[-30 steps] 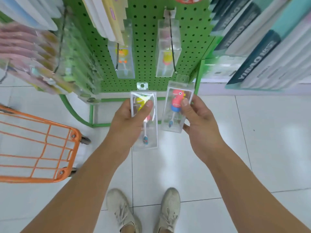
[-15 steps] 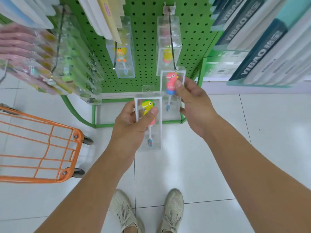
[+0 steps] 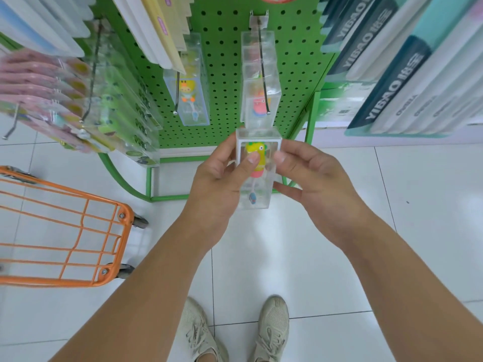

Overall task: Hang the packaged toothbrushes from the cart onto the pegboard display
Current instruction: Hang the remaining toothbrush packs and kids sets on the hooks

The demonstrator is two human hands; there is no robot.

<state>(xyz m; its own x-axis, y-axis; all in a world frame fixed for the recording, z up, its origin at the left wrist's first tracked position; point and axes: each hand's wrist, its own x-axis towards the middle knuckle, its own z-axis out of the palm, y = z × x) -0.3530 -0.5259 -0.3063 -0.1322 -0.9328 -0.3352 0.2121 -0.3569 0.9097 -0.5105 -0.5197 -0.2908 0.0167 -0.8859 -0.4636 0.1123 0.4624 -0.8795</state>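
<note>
A clear box with a yellow-headed toothbrush (image 3: 263,149) is upright in front of the foot of the green pegboard (image 3: 222,74). My left hand (image 3: 219,178) grips its left side, thumb pressed on the front. My right hand (image 3: 311,173) pinches its right edge between fingers and thumb. The box top sits just below the tip of the right peg (image 3: 264,74). On that peg hang several clear boxes; the front one (image 3: 257,108) holds a pink-red toothbrush. The orange cart (image 3: 78,231) stands at my left, its inside out of view.
A second peg to the left carries a clear box with a yellow-orange toothbrush (image 3: 189,92). Racks of packaged goods (image 3: 65,87) jut out at the left, and boxed products (image 3: 392,74) fill shelves at the right. My shoes (image 3: 235,333) stand on white floor tiles.
My right hand has let go of the pink-red toothbrush box, which now hangs on the right peg. That hand has come down onto the yellow toothbrush box, which my left hand raised toward the peg.
</note>
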